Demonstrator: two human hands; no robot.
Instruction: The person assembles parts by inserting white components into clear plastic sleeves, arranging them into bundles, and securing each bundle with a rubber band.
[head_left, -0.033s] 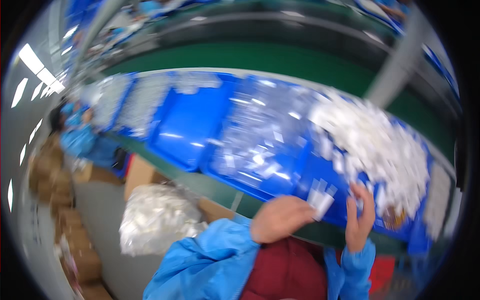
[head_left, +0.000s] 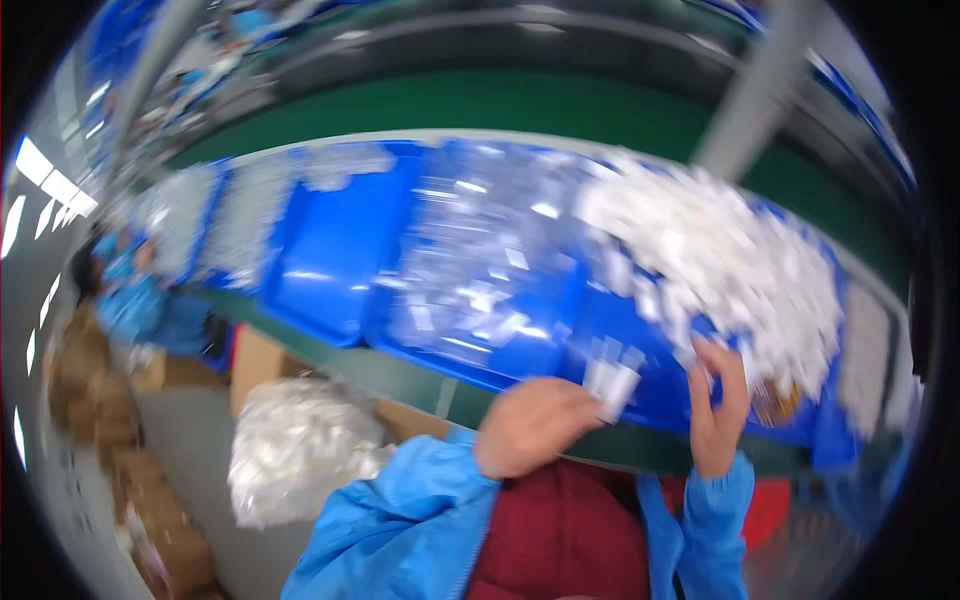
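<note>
left hand [head_left: 532,425]: curled, pinching a small clear plastic piece [head_left: 612,382] at the fingertips, just over the near edge of a blue bin [head_left: 330,270]
right hand [head_left: 718,405]: fingers raised, loosely spread, tips touching the pile of white pieces [head_left: 730,260]; grip unclear, blurred
bins: blue, in a row on the green table [head_left: 560,105]
floor left: clear bag [head_left: 295,445], cardboard boxes [head_left: 95,400]

Glossy blue plastic bins [head_left: 330,270] across mid-frame; clear shiny film bags [head_left: 480,260] centre; matt white small pieces [head_left: 730,260] right; crinkly translucent plastic sack [head_left: 295,445] lower left; brown cardboard boxes [head_left: 85,390] far left.
</note>
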